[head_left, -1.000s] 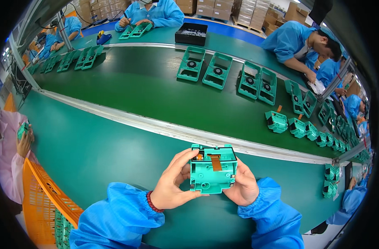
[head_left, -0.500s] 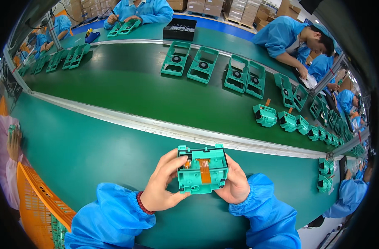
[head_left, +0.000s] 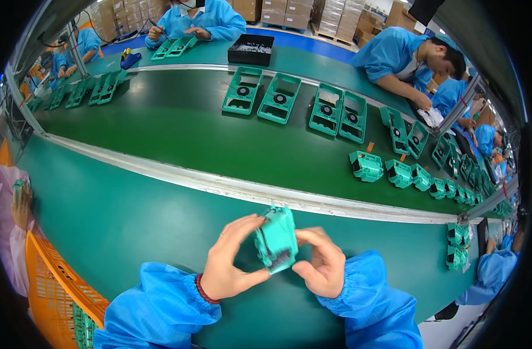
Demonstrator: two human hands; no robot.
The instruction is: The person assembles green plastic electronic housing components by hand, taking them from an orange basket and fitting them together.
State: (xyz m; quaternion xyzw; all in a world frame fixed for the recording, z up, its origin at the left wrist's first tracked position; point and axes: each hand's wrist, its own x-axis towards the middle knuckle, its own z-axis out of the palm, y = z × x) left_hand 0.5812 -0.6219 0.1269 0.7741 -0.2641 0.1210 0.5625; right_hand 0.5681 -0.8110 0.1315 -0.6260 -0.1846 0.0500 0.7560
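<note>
A green plastic housing (head_left: 276, 239) is held up over the near worktable, tilted and slightly blurred, one side turned toward me. Dark trim runs along its left edge, and a dark ribbed patch shows at its lower end. My left hand (head_left: 231, 262) grips it from the left, fingers at the upper edge and thumb at the bottom. On the other side my right hand (head_left: 323, 262) is curled, with index finger and thumb at the housing's right edge. Its remaining fingers are folded and partly hidden. The orange ribbon cable is out of sight on this housing.
Beyond a pale rail (head_left: 178, 174) runs a green conveyor belt (head_left: 161, 128), carrying open frames with round black parts (head_left: 243, 91) and similar housings (head_left: 366, 166). Two stacked housings (head_left: 457, 247) stand at right. An orange basket (head_left: 56, 285) is at lower left. Co-workers sit across the belt.
The housing has been turned from its open face with the orange ribbon to another side, and tilted. My right hand has shifted its hold. Parts on the belt have moved slightly left.
</note>
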